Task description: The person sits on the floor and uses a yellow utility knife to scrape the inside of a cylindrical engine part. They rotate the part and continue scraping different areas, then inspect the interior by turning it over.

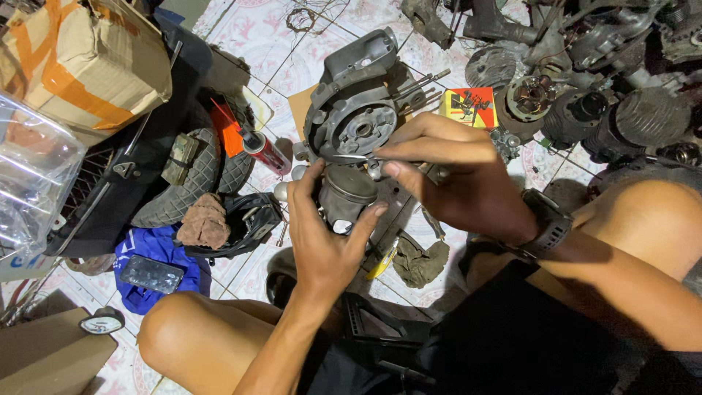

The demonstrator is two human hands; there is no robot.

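Observation:
A grey engine case [356, 102] lies on the tiled floor in front of me, with long studs sticking out to its right. Just below it my left hand [322, 234] grips a round grey piston [349, 192] from underneath, thumb and fingers around its sides. Above the piston, my right hand [453, 172] pinches a thin metal tool [351, 157], its tip pointing left over the piston's top. A dark watch sits on my right wrist.
A small tyre [186, 183], red spray can [265, 150], brown rag [205, 219] and blue cloth with a phone [151, 273] lie left. More engine parts [585, 88] crowd the upper right. A taped cardboard box [80, 58] stands top left. My knees frame the bottom.

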